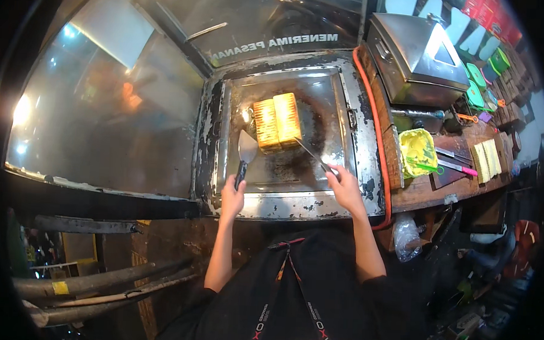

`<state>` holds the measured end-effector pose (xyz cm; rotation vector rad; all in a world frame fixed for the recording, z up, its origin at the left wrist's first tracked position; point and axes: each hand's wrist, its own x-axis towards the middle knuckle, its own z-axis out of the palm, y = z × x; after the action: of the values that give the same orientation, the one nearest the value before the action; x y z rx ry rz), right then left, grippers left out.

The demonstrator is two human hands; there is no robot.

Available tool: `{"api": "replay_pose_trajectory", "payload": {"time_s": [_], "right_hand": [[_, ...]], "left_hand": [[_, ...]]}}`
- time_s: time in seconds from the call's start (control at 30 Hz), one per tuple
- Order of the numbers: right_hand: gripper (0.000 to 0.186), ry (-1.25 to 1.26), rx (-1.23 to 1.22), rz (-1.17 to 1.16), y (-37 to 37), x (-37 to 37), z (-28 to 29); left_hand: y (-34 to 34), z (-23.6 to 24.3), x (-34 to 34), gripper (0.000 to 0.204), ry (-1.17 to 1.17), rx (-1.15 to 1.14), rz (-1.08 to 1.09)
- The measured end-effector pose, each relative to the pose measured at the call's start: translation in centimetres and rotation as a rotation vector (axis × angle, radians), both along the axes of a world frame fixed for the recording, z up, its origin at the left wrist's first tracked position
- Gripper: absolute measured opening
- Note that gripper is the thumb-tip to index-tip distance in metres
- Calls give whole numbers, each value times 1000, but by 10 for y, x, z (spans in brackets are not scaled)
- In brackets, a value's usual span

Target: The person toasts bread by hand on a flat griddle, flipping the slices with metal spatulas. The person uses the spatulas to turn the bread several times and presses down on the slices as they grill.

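Note:
Two toasted bread slabs, browned in stripes, lie side by side on the flat metal griddle. My left hand grips the dark handle of a spatula. Its wide, flat blade is just left of the bread's near corner. In my right hand is a slim metal tool, seen almost edge-on, so I cannot tell whether it is a knife or a spatula. The tool's tip meets the bread's near right corner.
An orange hose runs along the griddle's right side. Beyond it, a wooden counter holds a tub of yellow spread, pink-handled tongs, bread slices and a lidded metal box. Glass panels stand left and behind.

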<state>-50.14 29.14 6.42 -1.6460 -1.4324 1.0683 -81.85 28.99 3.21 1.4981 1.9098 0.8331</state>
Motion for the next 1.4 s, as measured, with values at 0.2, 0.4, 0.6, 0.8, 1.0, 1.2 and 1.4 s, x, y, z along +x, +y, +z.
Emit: {"api": "replay_pose_trajectory", "payload": {"time_s": [0.2, 0.4, 0.6, 0.8, 1.0, 1.2, 1.4], "right_hand": [[32, 75, -76, 184, -48, -42, 42], [31, 5, 150, -13, -16, -69, 18], [32, -6, 1, 25, -22, -32, 28], [34, 97, -128, 99, -34, -43, 22], [35, 238, -127, -27, -34, -37, 11], [36, 129, -39, -20, -33, -40, 13], [33, 182, -40, -170, -26, -3, 6]], "left_hand": [[-45, 38, 43, 24, -102, -13, -1], [-57, 27, 63, 25, -38, 81, -119], [-47, 31, 64, 24, -66, 56, -76], [-44, 15, 79, 25, -72, 195, -144], [-40, 17, 75, 29, -32, 30, -58], [-42, 4, 87, 30, -66, 142, -124], [-45, 24, 84, 26, -967, -158, 61]]}}
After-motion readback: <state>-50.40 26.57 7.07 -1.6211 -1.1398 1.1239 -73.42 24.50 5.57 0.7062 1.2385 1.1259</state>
